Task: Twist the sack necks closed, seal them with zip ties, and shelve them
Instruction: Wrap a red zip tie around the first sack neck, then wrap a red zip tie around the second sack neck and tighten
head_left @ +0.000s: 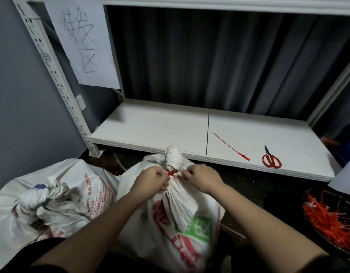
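Note:
A white woven sack (176, 219) with red and green print stands on the floor in front of me, its neck twisted into a tight bunch. A red zip tie (172, 173) circles the neck just below the tuft. My left hand (152, 179) pinches the tie's head on the left side of the neck. On the right side my right hand (201, 177) pinches the tie's tail. A second white sack (52, 198) lies at the left with its neck bunched. The white shelf (150, 125) stretches behind both sacks.
A loose red zip tie (231, 146) and red-handled scissors (271, 158) lie on the shelf at the right. A dark bin of red zip ties (331, 217) sits on the floor at the right. A handwritten paper sign (81, 40) hangs on the left upright.

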`<action>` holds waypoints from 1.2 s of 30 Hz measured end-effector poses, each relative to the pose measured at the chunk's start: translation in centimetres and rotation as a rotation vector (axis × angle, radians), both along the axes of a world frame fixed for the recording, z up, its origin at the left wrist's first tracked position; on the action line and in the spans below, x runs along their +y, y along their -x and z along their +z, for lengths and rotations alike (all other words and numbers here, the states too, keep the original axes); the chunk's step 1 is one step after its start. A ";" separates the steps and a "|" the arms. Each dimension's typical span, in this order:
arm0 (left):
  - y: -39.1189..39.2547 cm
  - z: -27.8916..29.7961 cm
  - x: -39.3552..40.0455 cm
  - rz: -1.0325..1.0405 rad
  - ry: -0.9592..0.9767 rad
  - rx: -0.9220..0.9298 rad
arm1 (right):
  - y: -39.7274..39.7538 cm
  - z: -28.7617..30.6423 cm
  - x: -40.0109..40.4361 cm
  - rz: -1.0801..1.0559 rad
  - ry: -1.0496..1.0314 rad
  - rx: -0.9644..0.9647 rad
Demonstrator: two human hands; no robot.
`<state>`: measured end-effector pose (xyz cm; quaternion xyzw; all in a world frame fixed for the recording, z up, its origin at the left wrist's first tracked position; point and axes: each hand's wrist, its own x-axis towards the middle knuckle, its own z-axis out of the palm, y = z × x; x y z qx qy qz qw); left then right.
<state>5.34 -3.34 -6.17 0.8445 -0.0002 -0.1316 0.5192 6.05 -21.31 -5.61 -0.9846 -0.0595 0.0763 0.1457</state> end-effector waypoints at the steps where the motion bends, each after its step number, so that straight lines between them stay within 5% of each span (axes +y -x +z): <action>1: -0.3 0.9 -0.5 0.000 0.016 -0.039 | -0.3 0.8 -0.9 -0.015 0.021 -0.009; 10: -5.8 3.9 -12.8 -0.191 -0.108 -0.132 | -4.3 2.3 -14.2 -0.282 0.136 -0.010; 21: -15.3 -5.2 -25.0 -0.233 -0.292 -0.060 | -11.8 -10.0 -26.9 -0.670 -0.005 0.074; 36: -21.4 -12.9 -30.5 -0.259 -0.283 0.036 | -20.1 -21.5 -28.8 -0.678 0.059 -0.141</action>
